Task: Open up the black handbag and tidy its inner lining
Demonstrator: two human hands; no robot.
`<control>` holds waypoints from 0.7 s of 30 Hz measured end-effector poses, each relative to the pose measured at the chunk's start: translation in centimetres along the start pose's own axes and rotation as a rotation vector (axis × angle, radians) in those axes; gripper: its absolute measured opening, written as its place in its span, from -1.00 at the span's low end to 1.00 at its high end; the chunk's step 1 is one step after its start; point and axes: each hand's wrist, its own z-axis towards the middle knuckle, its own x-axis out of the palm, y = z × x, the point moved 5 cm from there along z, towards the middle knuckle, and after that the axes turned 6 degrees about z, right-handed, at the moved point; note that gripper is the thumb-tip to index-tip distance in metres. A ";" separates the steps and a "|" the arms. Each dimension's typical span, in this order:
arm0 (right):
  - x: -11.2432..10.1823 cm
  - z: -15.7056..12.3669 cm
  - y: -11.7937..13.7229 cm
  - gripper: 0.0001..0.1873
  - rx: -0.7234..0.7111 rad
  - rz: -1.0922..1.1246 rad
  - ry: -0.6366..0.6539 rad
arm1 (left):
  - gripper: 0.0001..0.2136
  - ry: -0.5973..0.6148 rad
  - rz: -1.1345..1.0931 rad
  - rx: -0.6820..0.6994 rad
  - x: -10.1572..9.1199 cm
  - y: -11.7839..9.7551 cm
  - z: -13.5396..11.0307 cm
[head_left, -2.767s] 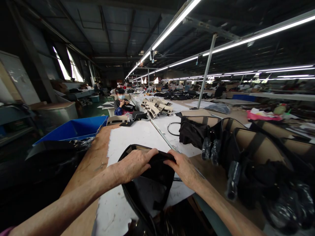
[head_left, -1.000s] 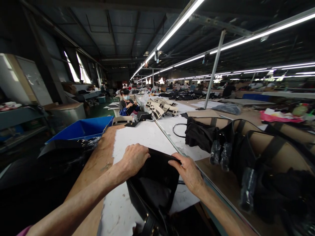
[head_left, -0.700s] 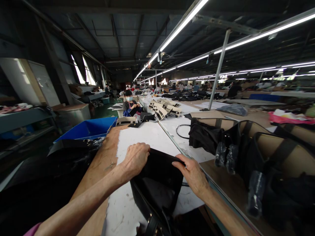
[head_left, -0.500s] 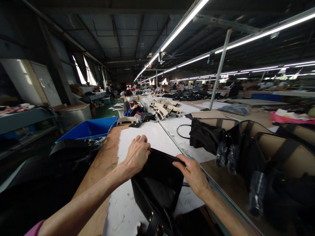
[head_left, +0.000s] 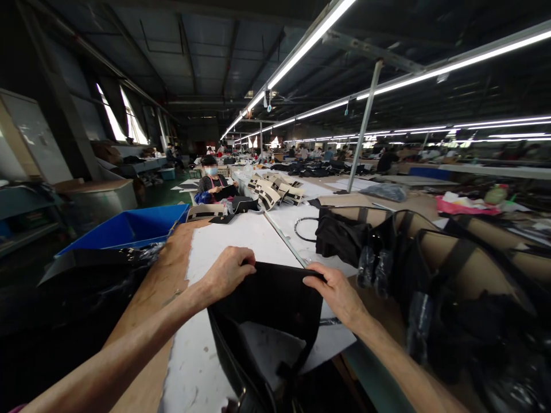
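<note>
A black bag body (head_left: 284, 295) is stretched between my two hands above the white-covered table (head_left: 202, 338). My left hand (head_left: 230, 269) pinches its far edge near the left corner. At the right corner, my right hand (head_left: 333, 289) grips the same edge between thumb and fingers. White shows through the opening below that edge. The near part of the bag hangs toward me, with some metal fittings low in the view. What lies under its near side is too dark to make out.
Several black bags with beige insides (head_left: 456, 258) stand in a row on the right. A blue bin (head_left: 124, 229) sits at the left, beyond dark material. Beige pieces (head_left: 271, 192) lie farther along the table. A masked person (head_left: 210, 186) sits at the far end. A metal post (head_left: 364, 126) rises behind the bags.
Both hands keep hold of the bag's edge. The left hand has come slightly lower and left, and the edge now lies more level, with the opening wider. The view has turned right.
</note>
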 end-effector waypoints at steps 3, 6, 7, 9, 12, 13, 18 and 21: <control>0.1 0.0 -0.3 -0.86 -0.020 0.041 -0.049 | -0.90 -0.016 0.003 0.015 0.0 -0.2 -0.1; 0.2 0.0 -0.4 -0.85 -0.034 0.055 -0.067 | -0.90 -0.022 0.000 0.013 -0.1 -0.3 -0.1; 0.2 -0.1 -0.5 -0.84 -0.030 0.050 -0.072 | -0.91 -0.019 0.002 0.012 -0.1 -0.4 -0.1; 0.0 -0.2 -0.8 -0.82 -0.020 0.033 -0.079 | -0.90 -0.012 0.009 0.010 -0.1 -0.6 -0.1; 0.0 -0.4 -0.8 -0.81 -0.046 0.019 -0.077 | -0.90 -0.011 0.022 0.009 0.1 -0.8 0.0; -0.1 -0.5 -0.7 -0.81 -0.067 0.016 -0.084 | -0.89 -0.014 0.025 0.005 0.2 -0.8 0.0; -0.2 -1.0 0.2 -0.83 -0.174 -0.038 -0.127 | -0.88 -0.035 0.025 -0.007 0.3 -0.9 0.0; -0.3 -1.1 0.5 -0.82 -0.212 -0.080 -0.140 | -0.88 -0.028 0.026 -0.010 0.4 -0.9 0.1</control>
